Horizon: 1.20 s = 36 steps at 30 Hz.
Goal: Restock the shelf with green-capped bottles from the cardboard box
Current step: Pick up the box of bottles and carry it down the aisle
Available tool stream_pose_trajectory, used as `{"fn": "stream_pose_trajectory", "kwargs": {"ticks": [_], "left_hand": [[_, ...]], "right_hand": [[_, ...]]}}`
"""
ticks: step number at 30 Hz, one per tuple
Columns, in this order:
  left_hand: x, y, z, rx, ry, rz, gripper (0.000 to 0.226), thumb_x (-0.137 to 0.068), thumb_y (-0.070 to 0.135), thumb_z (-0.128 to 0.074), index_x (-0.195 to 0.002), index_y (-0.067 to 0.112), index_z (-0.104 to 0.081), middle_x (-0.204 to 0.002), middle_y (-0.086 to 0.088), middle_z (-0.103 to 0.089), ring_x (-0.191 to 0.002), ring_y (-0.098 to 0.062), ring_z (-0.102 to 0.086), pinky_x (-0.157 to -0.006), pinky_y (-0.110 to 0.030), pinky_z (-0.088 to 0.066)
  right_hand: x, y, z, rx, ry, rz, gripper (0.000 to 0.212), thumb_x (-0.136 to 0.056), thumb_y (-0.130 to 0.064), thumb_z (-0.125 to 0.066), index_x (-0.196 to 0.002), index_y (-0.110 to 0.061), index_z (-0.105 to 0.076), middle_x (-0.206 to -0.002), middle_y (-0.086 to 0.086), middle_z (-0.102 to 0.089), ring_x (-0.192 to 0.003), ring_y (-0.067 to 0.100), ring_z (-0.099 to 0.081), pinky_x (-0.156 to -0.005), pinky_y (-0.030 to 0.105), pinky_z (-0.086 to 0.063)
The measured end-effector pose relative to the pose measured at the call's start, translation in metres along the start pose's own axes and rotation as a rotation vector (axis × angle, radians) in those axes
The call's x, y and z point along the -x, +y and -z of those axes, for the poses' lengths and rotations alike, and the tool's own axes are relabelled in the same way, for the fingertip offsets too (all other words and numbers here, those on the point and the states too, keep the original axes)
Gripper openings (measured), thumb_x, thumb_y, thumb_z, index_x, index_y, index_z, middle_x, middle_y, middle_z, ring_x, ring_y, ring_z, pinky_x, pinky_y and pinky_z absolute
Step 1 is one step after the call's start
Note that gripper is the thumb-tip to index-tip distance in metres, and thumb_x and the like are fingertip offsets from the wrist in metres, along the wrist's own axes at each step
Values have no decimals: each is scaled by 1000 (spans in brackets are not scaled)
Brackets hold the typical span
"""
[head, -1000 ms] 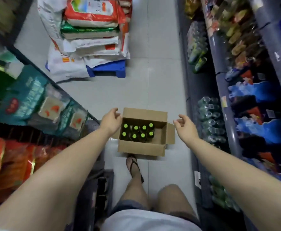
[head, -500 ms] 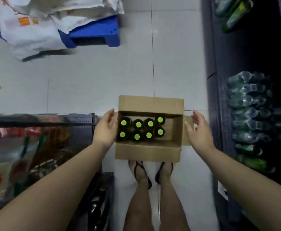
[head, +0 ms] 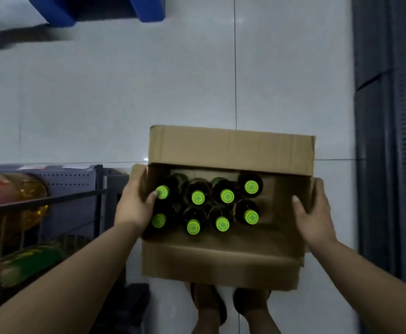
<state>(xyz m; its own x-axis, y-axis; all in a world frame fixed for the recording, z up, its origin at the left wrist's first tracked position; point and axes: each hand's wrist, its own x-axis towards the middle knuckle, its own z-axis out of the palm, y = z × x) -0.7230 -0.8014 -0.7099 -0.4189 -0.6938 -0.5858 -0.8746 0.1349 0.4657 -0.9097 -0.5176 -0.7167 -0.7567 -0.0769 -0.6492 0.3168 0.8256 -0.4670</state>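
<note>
An open cardboard box (head: 231,148) sits low in front of me above my feet. Inside stand several dark bottles with bright green caps (head: 227,195), in two rows. My left hand (head: 134,206) grips the box's left wall, thumb hooked inside next to a green cap. My right hand (head: 314,215) grips the right wall, thumb inside the box and fingers round the outside flap. Whether the box rests on the floor or is lifted, I cannot tell.
A wire shelf (head: 40,201) with large yellowish and green bottles stands at the left. A dark shelf unit (head: 389,141) runs down the right side. A blue pallet (head: 96,8) lies at the top left on the pale tiled floor (head: 125,92). My sandalled feet (head: 231,302) are under the box.
My head has dropped closer to the box. Both hands have gone from hovering beside the box to gripping its left and right walls.
</note>
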Motion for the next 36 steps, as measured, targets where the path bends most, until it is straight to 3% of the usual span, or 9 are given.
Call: {"fn": "stream_pose_trajectory", "kwargs": {"ticks": [5,10,14,17,21,24,28,31,36], "left_hand": [[-8,-17,-21,255,-68,-43,53,-101,25,-38,-147,40,-16,-138,22,-31,-130,-3,-30,-103,-20,-24],[-17,-33,-26,134,-90,-115,72,-98,14,-45,-143,50,-2,-139,22,-33,-125,-4,-38,-102,-23,-29],[-19,-46,-21,60,-112,-199,87,-95,9,-49,-136,63,6,-135,34,-33,-119,8,-43,-98,-17,-32],[-19,-54,-18,92,-117,-229,92,-92,5,-52,-137,64,3,-134,36,-35,-108,25,-47,-97,-14,-35],[-15,-59,-21,138,-73,-249,91,-91,1,-53,-135,67,-8,-126,51,-39,-124,3,-48,-106,-23,-35],[-16,-61,-22,141,-21,-270,90,-90,-2,-53,-138,62,-13,-117,46,-51,-103,-5,-58,-94,-9,-37],[-20,-62,-20,197,4,-292,84,-89,-8,-52,-142,49,-20,-128,55,-33,-117,26,-39,-98,2,-28],[-16,-54,-13,240,3,-297,83,-89,-7,-52,-138,54,-25,-127,53,-36,-126,16,-38,-105,-8,-29],[7,-23,9,275,-10,-312,82,-90,-5,-53,-135,58,-26,-145,12,-41,-123,1,-45,-103,-14,-33]], "right_hand": [[-5,22,-15,-75,7,45,58,-98,-32,-41,-146,-42,-10,-149,0,-38,-130,33,-43,-102,45,-37],[-15,34,-11,123,20,124,64,-95,-26,-48,-146,-39,-11,-136,12,-53,-106,42,-58,-85,47,-49],[-16,38,-4,103,-34,143,68,-94,-22,-49,-144,-48,-10,-140,9,-49,-113,41,-56,-94,52,-46],[-13,40,0,77,-50,164,76,-93,-21,-50,-142,-55,-4,-145,-7,-39,-116,37,-55,-99,51,-44],[-13,45,0,68,-35,168,82,-93,-20,-51,-135,-65,2,-126,-10,-45,-88,26,-60,-93,52,-48],[-14,46,-3,81,-6,211,82,-93,-15,-51,-136,-61,2,-117,-4,-51,-72,13,-52,-82,39,-51],[-18,41,4,86,-21,259,77,-95,-14,-49,-139,-53,1,-113,-14,-48,-73,-7,-49,-70,15,-44],[-22,36,17,83,-1,320,75,-95,-13,-49,-144,-46,-5,-103,-28,-48,-70,-11,-54,-68,5,-44],[-5,19,50,49,10,387,74,-94,-10,-51,-148,-40,-10,-113,-38,-44,-87,3,-57,-89,24,-45]]}}
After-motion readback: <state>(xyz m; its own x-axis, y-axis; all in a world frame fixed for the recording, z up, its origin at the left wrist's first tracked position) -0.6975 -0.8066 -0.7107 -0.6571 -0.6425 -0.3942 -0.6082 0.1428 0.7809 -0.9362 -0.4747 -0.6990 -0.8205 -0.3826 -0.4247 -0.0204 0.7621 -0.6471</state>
